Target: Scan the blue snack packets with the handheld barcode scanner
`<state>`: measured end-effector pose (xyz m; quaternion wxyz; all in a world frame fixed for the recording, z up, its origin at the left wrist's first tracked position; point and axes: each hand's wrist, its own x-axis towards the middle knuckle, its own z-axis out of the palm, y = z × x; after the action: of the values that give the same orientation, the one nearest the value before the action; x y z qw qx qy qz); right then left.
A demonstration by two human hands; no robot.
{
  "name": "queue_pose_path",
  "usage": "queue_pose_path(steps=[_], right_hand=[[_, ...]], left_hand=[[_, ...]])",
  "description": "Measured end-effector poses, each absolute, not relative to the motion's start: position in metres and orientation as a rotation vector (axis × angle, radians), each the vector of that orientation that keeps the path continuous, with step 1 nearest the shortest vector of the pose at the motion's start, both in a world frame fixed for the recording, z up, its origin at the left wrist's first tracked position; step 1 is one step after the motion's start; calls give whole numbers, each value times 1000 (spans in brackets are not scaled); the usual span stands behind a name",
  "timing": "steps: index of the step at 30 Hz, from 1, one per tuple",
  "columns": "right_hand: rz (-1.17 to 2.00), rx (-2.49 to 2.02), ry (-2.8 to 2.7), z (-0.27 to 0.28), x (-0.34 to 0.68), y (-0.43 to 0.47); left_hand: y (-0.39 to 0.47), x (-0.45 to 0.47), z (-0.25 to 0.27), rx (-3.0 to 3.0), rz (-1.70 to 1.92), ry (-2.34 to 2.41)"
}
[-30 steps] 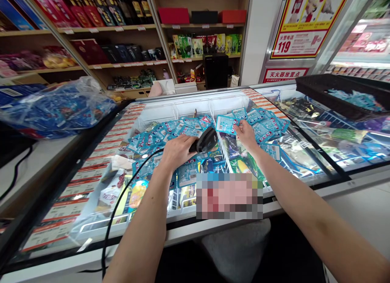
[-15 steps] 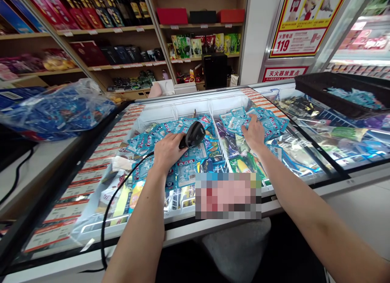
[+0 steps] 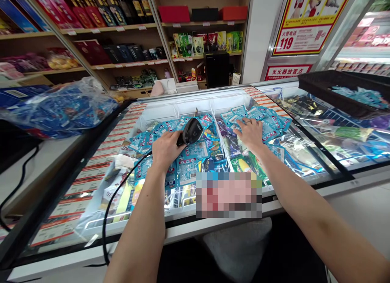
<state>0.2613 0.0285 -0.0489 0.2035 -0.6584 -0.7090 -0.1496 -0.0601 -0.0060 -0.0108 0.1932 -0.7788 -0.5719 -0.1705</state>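
Observation:
My left hand (image 3: 167,149) is wrapped round the handle of a black barcode scanner (image 3: 192,131), whose cable runs down over the freezer's front edge. Blue packets (image 3: 191,155) lie spread beneath the scanner on the freezer's glass top. On the right, my right hand (image 3: 250,133) rests with fingers apart on a second spread of blue packets (image 3: 271,119). Whether its fingertips pinch a packet does not show; the hand looks flat. Between the two spreads, a white wire divider (image 3: 223,146) and colourful ice-cream wrappers (image 3: 233,142) show inside the freezer.
A clear plastic bag of blue packets (image 3: 61,108) sits at the left. At the right, a black tray (image 3: 344,92) holds more blue packets. Price labels (image 3: 91,173) line the freezer's left side. Stocked shelves (image 3: 128,63) stand behind. A blurred patch covers the front middle.
My right hand has shifted slightly left, and its fingers have spread and flattened over the blue packets. The left hand and scanner have barely moved; the view has shifted a little.

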Motion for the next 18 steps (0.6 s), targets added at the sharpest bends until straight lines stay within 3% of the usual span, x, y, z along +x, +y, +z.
queue_pose_path(steps=[8, 18], right_hand=[[-394, -1720, -1963, -43, 256, 25], [387, -1351, -2248, -32, 202, 6]], left_hand=[[-6, -67, -10, -2125, -524, -1694], [-8, -67, -9, -2129, -520, -1755]])
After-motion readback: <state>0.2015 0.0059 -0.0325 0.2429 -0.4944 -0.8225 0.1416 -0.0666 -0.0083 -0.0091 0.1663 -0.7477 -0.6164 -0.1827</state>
